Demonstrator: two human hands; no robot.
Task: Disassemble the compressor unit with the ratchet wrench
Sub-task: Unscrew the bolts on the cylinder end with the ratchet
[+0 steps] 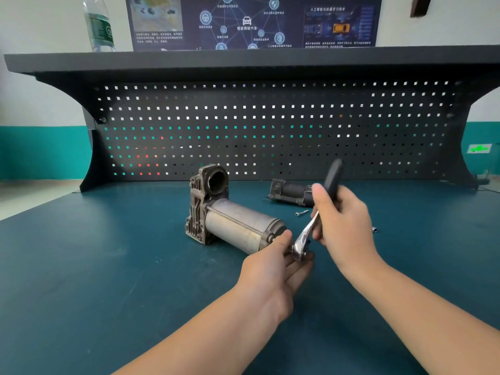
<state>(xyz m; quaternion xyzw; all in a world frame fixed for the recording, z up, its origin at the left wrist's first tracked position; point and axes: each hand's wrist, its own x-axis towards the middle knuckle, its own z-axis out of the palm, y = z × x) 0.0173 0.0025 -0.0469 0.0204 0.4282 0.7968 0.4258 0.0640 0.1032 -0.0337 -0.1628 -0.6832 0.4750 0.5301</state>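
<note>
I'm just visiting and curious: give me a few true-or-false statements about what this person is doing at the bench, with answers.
1. The right hand grips the ratchet wrench by its dark handle. True.
2. The compressor unit stands upright on end. False: it lies on its side on the bench.
3. The left hand is at the wrench head. True.
4. A loose bolt lies on the shelf. False: it lies on the bench.

Ratchet wrench (311, 228) handle blurred; socket perhaps hidden.

Workbench (108, 266), teal mat surface; compressor unit (232, 223) lying on its side at centre; detached dark component (290, 192) behind; loose bolt (301, 213) between them
</note>
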